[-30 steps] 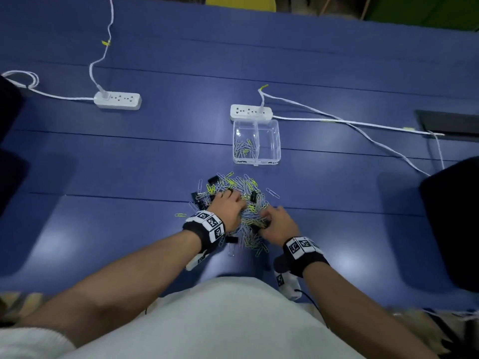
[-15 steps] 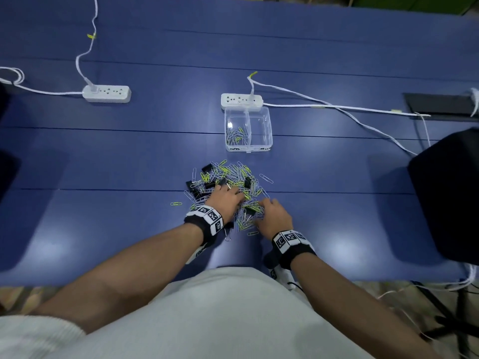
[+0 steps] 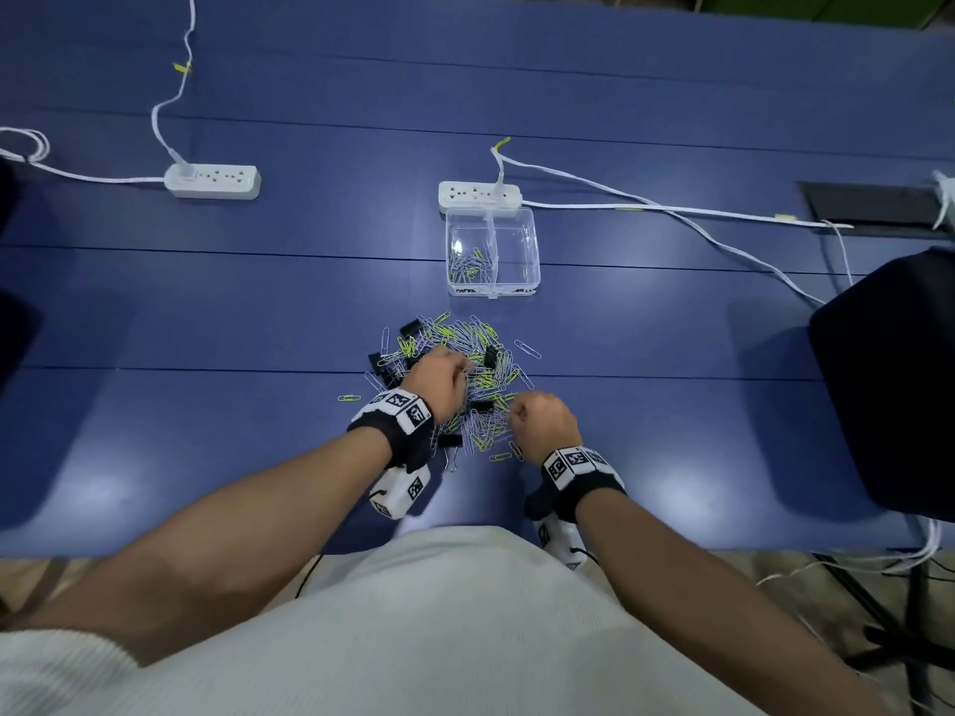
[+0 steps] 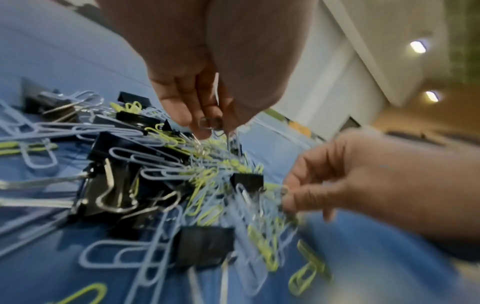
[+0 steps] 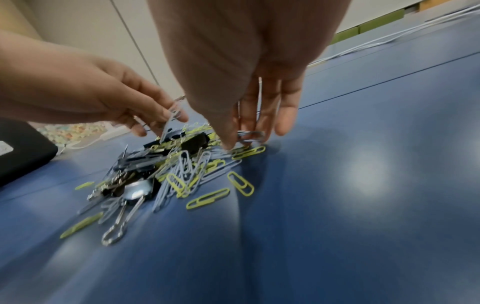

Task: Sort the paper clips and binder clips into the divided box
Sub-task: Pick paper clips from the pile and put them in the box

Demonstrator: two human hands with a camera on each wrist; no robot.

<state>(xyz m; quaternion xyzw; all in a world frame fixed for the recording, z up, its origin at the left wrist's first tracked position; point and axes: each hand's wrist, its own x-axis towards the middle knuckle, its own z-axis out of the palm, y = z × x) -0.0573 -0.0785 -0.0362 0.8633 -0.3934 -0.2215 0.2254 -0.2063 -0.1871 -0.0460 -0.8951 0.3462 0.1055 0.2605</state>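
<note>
A mixed pile of pale blue and yellow-green paper clips (image 3: 467, 348) and black binder clips (image 3: 411, 328) lies on the blue table. Behind it stands the clear divided box (image 3: 535, 250); its left compartment holds paper clips, and the right one looks bare. My left hand (image 3: 461, 373) is over the pile's left side, pinching pale paper clips (image 4: 211, 125) between thumb and fingers. My right hand (image 3: 517, 414) is at the pile's near right edge, with its fingertips closed on a small bunch of pale clips (image 5: 250, 133). Binder clips (image 4: 202, 246) lie tangled among the paper clips.
A white power strip (image 3: 478, 196) sits right behind the box, its cord running off to the right. Another power strip (image 3: 212, 180) lies far left. A black object (image 3: 894, 385) stands at the table's right edge. A lone yellow-green clip (image 3: 349, 398) lies left of the pile.
Both hands have gone from lying spread in the pile to pinching clips with drawn-in fingers. The right hand has pulled a little back and right from the pile.
</note>
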